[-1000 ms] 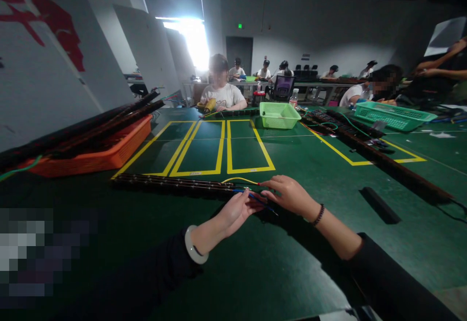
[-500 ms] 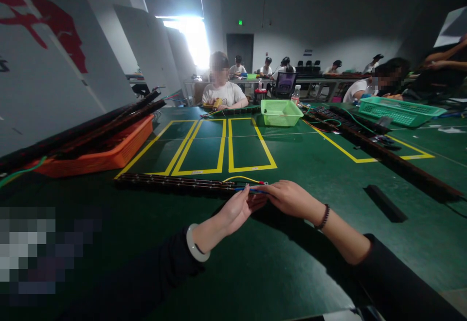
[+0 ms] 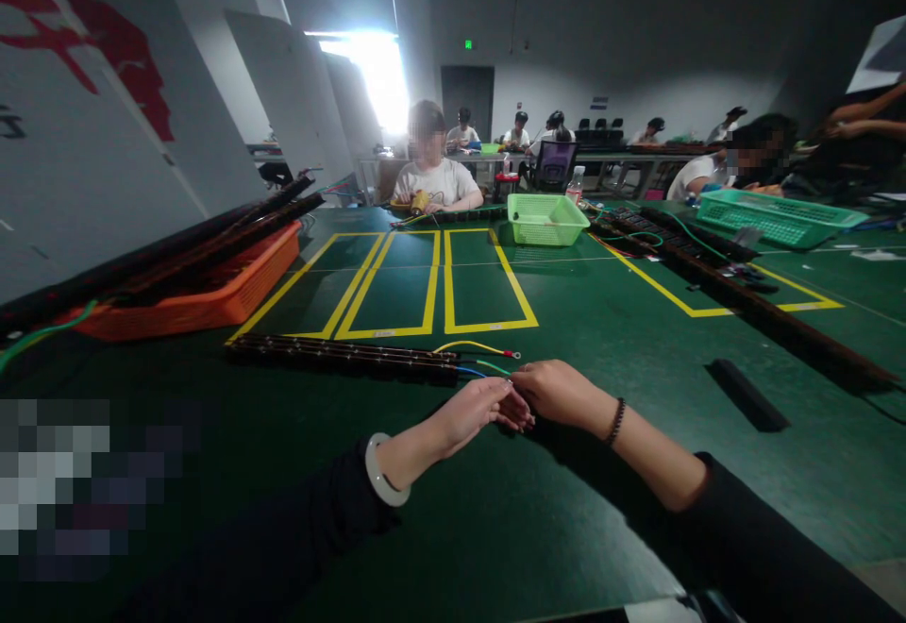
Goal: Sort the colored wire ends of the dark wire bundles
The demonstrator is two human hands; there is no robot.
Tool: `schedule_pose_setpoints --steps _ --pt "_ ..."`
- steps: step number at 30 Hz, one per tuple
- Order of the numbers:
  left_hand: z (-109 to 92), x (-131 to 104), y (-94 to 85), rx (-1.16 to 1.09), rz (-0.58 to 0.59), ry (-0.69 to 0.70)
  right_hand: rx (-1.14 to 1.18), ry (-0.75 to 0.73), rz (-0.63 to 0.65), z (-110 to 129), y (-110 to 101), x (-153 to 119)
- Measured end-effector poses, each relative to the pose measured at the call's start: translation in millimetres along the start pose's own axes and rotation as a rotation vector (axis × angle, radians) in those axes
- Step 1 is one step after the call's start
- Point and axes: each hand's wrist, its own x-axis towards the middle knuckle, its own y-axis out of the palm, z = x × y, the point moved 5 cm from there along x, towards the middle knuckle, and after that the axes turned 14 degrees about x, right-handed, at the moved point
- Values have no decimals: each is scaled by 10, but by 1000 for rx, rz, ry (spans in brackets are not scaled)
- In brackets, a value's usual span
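A long black strip (image 3: pixel 346 356) with rows of small bright contacts lies on the green table. From its right end run a blue wire (image 3: pixel 471 371), a green wire (image 3: pixel 494 367) and a yellow wire (image 3: pixel 471 345) tipped with a red ring terminal (image 3: pixel 512 355). The blue wire runs in under the thumb of my left hand (image 3: pixel 478 413), whose fingertips stretch forward below. My right hand (image 3: pixel 566 395) is closed at the end of the green wire, its fingertips meeting my left hand. Both wire ends are hidden by the fingers.
An orange basket (image 3: pixel 233 288) with long dark strips across it stands at left. Yellow taped boxes (image 3: pixel 386 332) mark the table ahead. A light green basket (image 3: pixel 545 227), a teal basket (image 3: pixel 779 217) and a black piece (image 3: pixel 746 395) lie beyond. A person (image 3: pixel 435 179) sits opposite.
Both hands have shifted slightly right and toward me, away from the strip's end. More of the blue wire shows, and the green wire has come into view.
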Motion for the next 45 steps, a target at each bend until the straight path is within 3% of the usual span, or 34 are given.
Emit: schedule_pose_setpoints --steps 8,14,16,24,29,33,38,45 --pt "-14 -23 14 22 -23 -25 -34 -67 -12 -43 -16 -9" --pt "-33 -36 19 35 -15 -32 251 1 -410 -244 -115 7" --pt "-38 -40 23 37 -15 -32 348 17 -466 -319 -74 46" --pt "-8 -21 22 56 2 -28 322 98 -405 -519 171 277" --pt "-11 -21 19 53 -1 -29 335 108 -400 -518 168 293" --pt "-6 -21 16 51 6 -28 493 64 -431 -485 119 257" --pt "11 -21 -5 45 27 4 603 76 -308 -415 106 239" --pt "-9 -19 7 46 27 -18 402 33 -200 -282 150 268"
